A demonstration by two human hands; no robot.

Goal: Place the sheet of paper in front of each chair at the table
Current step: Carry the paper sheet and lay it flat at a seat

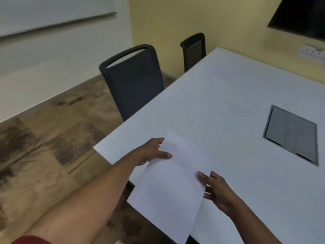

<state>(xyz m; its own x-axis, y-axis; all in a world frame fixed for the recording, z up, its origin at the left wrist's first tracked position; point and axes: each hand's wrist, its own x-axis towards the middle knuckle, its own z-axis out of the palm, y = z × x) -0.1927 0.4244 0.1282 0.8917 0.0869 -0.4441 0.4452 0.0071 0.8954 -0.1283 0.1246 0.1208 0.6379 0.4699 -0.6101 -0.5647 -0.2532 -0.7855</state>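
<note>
Table: right side cut off. Screen: cropped by frame corner. Far chair: seat hidden behind table.

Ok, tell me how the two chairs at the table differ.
The near chair has a solid dark back with a slot cut near its top; the far chair has a ribbed, slatted-looking back. The near chair shows a tall stretch of its back beside the table; the far chair shows only its upper back above the table edge. Both are dark, stand along the same side and face the table.
</note>
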